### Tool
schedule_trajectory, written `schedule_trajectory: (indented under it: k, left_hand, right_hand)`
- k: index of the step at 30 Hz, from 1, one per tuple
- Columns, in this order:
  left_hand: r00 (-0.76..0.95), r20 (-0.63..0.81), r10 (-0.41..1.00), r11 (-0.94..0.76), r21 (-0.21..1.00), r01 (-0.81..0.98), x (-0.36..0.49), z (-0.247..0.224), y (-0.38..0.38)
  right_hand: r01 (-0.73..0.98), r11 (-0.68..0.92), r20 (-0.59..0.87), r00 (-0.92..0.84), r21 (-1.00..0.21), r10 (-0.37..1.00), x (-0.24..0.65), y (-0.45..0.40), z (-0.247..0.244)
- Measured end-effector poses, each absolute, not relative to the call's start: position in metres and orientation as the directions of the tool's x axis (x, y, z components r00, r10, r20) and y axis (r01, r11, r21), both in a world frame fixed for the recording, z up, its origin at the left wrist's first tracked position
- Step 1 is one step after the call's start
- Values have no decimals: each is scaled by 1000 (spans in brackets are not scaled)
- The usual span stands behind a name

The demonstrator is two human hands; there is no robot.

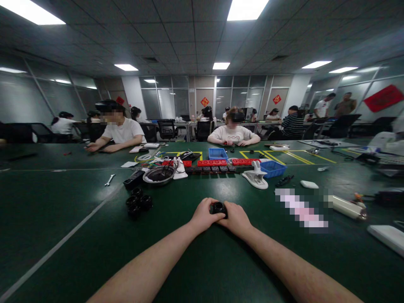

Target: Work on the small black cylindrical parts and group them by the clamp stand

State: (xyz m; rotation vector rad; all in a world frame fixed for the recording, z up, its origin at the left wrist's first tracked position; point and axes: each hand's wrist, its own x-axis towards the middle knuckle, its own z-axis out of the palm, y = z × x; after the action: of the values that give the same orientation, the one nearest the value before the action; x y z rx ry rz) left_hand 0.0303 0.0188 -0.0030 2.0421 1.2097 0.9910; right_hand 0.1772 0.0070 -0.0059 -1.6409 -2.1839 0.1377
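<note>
Between my two hands, just above or on the green table (189,269), is a small round black part (219,207) with a hole in its top; I cannot tell its exact kind. The fingers of my left hand (204,213) curl around its left side, with the thumb across the front. From the right, my right hand (236,216) closes on the same part. Off to the left sits a cluster of several similar black round parts (139,202). The undersides of the held part and some fingertips are hidden.
Ahead lie a metal bowl (158,175), a white clip stand (256,176), blue trays (273,168) and red power strips (213,163). A wrench (110,180) rests at left; a cream cylinder (347,207) lies at right. Co-workers (234,130) sit across the table.
</note>
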Motion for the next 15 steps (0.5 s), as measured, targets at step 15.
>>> schedule_trajectory:
  k: [15]
  left_hand:
    - [464,314,828,-501,785,364,22,-4,26]
  right_hand:
    - [400,391,78,-610,-829,789,202,22,4]
